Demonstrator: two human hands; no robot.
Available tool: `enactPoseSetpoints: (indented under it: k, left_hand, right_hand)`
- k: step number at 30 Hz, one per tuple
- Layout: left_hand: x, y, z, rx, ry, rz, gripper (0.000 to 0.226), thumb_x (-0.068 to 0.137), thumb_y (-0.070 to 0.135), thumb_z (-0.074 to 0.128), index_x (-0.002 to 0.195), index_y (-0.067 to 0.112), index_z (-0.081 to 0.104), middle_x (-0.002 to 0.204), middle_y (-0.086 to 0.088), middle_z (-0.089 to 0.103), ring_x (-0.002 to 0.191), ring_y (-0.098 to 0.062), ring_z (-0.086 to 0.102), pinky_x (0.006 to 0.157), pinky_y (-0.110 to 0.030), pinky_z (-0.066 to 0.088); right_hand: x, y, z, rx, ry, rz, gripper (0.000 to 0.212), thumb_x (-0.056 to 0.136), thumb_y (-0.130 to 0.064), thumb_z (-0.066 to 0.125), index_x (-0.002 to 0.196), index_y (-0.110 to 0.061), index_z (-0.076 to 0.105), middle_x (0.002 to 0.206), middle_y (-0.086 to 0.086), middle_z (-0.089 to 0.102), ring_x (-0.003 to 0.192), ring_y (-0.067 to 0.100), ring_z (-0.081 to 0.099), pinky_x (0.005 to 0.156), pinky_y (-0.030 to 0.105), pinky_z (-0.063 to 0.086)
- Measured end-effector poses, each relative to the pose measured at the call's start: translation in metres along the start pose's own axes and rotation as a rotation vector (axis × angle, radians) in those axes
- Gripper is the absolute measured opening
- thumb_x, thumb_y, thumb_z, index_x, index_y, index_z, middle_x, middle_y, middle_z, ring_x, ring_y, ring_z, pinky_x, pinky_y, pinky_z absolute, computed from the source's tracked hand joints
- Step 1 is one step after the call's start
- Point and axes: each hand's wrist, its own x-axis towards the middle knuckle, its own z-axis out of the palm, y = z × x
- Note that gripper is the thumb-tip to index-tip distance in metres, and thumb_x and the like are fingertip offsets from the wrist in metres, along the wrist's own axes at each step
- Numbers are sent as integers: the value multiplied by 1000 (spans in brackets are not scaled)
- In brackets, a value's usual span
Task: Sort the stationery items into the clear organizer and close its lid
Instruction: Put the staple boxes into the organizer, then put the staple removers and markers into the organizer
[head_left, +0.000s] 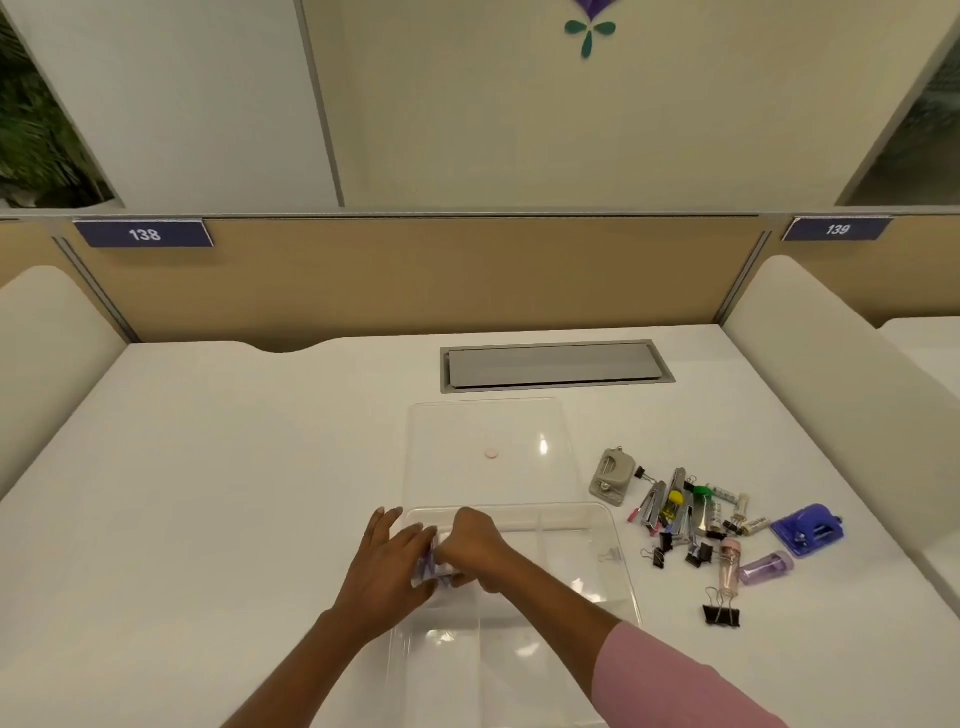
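Hidden mostly between both hands, the small purple-and-white item (427, 567) cannot be identified. The right hand (472, 545) curls its grip round it, the left hand (387, 564) lies straight-fingered against it, over the clear organizer (627, 569) at its far-left compartment. A clear binder clip (611, 554) lies in its right compartment; the lid (483, 421) lies open behind, other stationery (675, 512) beside it on the worktop (208, 467).
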Motion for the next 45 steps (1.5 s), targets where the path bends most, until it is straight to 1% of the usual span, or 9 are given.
enactPoseSetpoints:
  k: [2, 4, 7, 11, 15, 22, 28, 33, 45]
  left_hand:
    - [3, 0, 1, 2, 27, 19, 56, 80, 53, 61, 125, 20, 61, 127, 2, 64, 133, -30, 43, 117, -45, 11]
    - [6, 2, 0, -6, 21, 24, 53, 83, 52, 55, 126, 22, 60, 126, 5, 64, 135, -26, 40, 119, -45, 10]
    - [10, 10, 0, 0, 32, 41, 48, 82, 46, 55, 121, 19, 65, 112, 4, 72, 132, -27, 45, 117, -47, 13]
    - [16, 24, -1, 15, 73, 54, 42, 78, 37, 59, 112, 16, 70, 93, 2, 76, 119, -32, 55, 113, -51, 22]
    - [26, 40, -5, 21, 144, 67, 47, 76, 43, 48, 104, 13, 73, 93, 0, 76, 115, -34, 58, 109, -55, 31]
    - [48, 80, 0, 76, 204, 132, 50, 74, 46, 43, 94, 12, 75, 75, -2, 76, 99, -34, 65, 102, -56, 40]
    - [63, 121, 12, 72, 181, 154, 36, 70, 40, 62, 92, 15, 76, 78, -1, 76, 95, -31, 67, 100, -56, 41]
    - [67, 159, 11, 31, 111, 153, 33, 68, 34, 71, 95, 15, 75, 80, -1, 76, 95, -30, 67, 101, -56, 42]
    - [83, 180, 27, 5, 70, 33, 35, 77, 41, 61, 104, 21, 71, 95, 4, 75, 104, -22, 64, 106, -48, 39]
  right_hand:
    - [-1, 2, -4, 28, 18, -27, 33, 73, -16, 80, 94, -12, 54, 88, 4, 57, 82, 22, 66, 80, 37, 61]
    - [-3, 7, -9, 20, 47, -49, 50, 73, -19, 80, 114, -4, 56, 108, 12, 60, 102, 28, 64, 89, 39, 58]
    - [-8, 17, -16, 195, 86, -86, 55, 74, -10, 77, 123, -3, 53, 120, 15, 58, 103, 30, 65, 82, 41, 60]
    - [-14, 29, -26, 371, 111, -89, 46, 74, -1, 71, 117, -8, 57, 110, 15, 63, 87, 26, 71, 72, 39, 63]
    - [-23, 41, -39, 456, 180, -123, 36, 77, -3, 67, 112, -8, 60, 96, 19, 70, 70, 23, 71, 71, 34, 63]
    - [-35, 79, -70, 544, 311, -150, 25, 79, -2, 59, 104, -6, 63, 90, 21, 72, 74, 27, 73, 75, 36, 62]
    - [-39, 112, -101, 592, 366, -142, 22, 80, 0, 59, 101, -4, 66, 85, 19, 72, 69, 23, 71, 71, 35, 61]
    - [-36, 136, -122, 660, 376, -124, 17, 79, 6, 60, 88, -7, 66, 78, 17, 69, 60, 21, 68, 63, 32, 57]
    - [-16, 152, -149, 631, 313, -151, 16, 78, 3, 63, 84, -11, 67, 71, 11, 71, 58, 17, 70, 55, 25, 56]
